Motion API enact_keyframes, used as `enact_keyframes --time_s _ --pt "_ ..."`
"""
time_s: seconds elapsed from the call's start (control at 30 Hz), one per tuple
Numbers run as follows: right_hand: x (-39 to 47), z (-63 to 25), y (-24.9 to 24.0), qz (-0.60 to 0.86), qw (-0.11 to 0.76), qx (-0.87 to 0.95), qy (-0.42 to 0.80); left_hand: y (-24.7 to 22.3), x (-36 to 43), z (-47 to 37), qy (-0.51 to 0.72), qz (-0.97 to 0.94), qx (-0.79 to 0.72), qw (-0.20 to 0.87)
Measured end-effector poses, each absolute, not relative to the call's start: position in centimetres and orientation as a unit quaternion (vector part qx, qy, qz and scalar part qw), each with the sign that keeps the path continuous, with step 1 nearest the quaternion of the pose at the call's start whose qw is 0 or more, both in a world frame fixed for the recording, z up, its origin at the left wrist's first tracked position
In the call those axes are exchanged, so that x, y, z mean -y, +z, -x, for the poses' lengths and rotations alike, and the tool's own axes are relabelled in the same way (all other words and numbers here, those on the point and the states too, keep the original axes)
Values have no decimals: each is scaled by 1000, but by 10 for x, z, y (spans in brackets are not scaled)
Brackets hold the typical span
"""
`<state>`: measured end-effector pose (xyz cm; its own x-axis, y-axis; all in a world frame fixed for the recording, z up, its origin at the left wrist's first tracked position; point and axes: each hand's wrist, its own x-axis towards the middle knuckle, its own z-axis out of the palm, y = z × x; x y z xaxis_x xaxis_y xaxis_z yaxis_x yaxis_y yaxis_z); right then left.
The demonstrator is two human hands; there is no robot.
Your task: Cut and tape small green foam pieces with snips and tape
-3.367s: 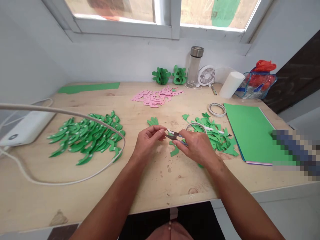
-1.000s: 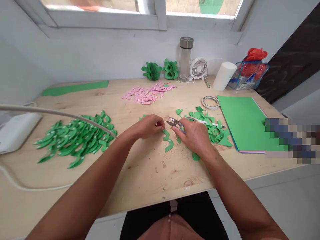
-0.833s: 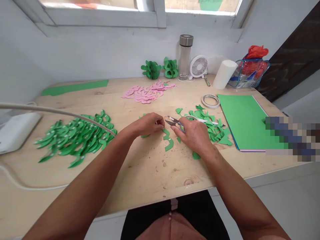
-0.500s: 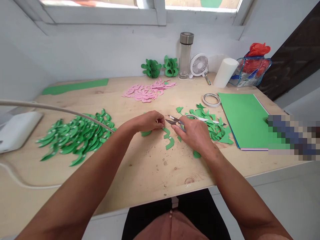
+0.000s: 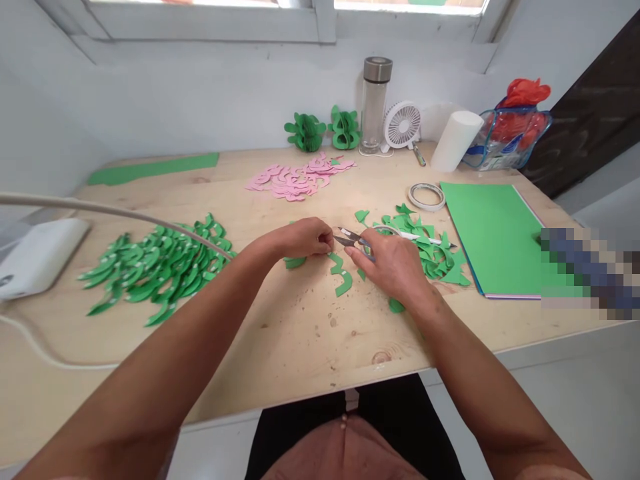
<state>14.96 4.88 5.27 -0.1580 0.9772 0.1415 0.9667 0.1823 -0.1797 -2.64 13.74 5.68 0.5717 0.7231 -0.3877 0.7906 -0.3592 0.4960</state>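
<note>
My left hand (image 5: 313, 237) is closed in a pinch at the middle of the table, just above a wavy green paper piece (image 5: 343, 277); what its fingertips hold is too small to make out. In my right hand (image 5: 393, 260) are small scissors (image 5: 350, 237), their blades apart and pointing at my left fingertips. Another green piece (image 5: 295, 263) lies partly under my left hand. Green paper scraps (image 5: 437, 257) are heaped beyond my right hand. A large pile of curved green pieces (image 5: 160, 267) lies left of my left forearm.
Pink paper pieces (image 5: 295, 180), two green paper shapes (image 5: 305, 132), a bottle (image 5: 374, 110) and a fan (image 5: 403, 125) stand or lie toward the wall. On the right are a tape roll (image 5: 427, 187) and green sheets (image 5: 495, 233). A cable (image 5: 115, 212) crosses the left side.
The whole view has shifted slightly. Both hands keep nearly the same pose, and the scissor blades remain apart near my left fingertips.
</note>
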Motion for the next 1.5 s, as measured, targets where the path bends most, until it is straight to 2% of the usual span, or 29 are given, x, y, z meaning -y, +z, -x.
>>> enact_keyframes --time_s 0.5,0.83,1.2,1.5 --pt "-50 -149 52 640 110 759 43 54 -133 28 -59 -849 -451 270" --pt "-49 -149 51 630 135 763 46 41 -127 37 -6 -843 -468 265" --pt "-48 -144 47 592 252 743 183 40 -119 33 25 -851 -462 248" --pt "-50 -141 42 582 254 728 258 37 -117 34 45 -842 -482 238"
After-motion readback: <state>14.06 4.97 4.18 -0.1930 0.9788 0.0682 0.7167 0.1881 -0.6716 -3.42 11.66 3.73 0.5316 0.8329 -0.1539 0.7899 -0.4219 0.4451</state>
